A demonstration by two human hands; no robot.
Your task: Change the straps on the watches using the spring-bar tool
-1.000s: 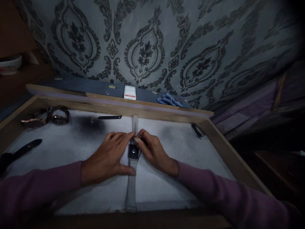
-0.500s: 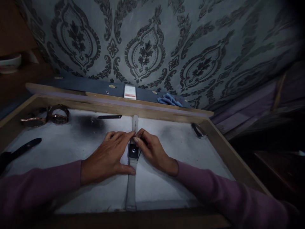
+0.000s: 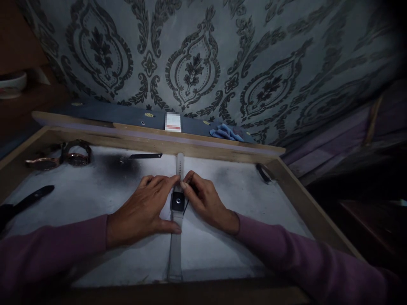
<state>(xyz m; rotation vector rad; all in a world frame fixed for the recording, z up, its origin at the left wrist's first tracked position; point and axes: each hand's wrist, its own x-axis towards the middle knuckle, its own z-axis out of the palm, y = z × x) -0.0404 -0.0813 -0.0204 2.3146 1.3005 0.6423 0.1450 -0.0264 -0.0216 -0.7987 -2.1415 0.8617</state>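
Head view, from the left: a pale bowl (image 3: 12,84) on a brown shelf (image 3: 38,97); below, inside a shallow wooden tray (image 3: 95,139) with a whitish, smudged floor, a black strap (image 3: 32,198), then a rosy-rimmed watch (image 3: 44,163) just beside a second watch (image 3: 78,159). Farther along, near the tray's back wall, a flat dark strip (image 3: 145,156); behind the tray, right of centre, a crumpled blue rag (image 3: 226,132); in the far right corner, a dark-strapped watch (image 3: 264,174).

In the way of the smartwatch (image 3: 177,201): left hand (image 3: 144,207), thumb and fingers spread, tips on the strap below and above the case; right hand (image 3: 205,199), thumb and forefinger pinching a slim dark item (image 3: 190,178), too hidden to identify.

By way of labels, a white card (image 3: 173,122) behind the tray, red-striped, lettering blurred past reading.

Mid-tray, between both hands, the smartwatch: laid out lengthwise, grey strap extended both ways, holes along the far end, squarish black case, bright spot at its centre.
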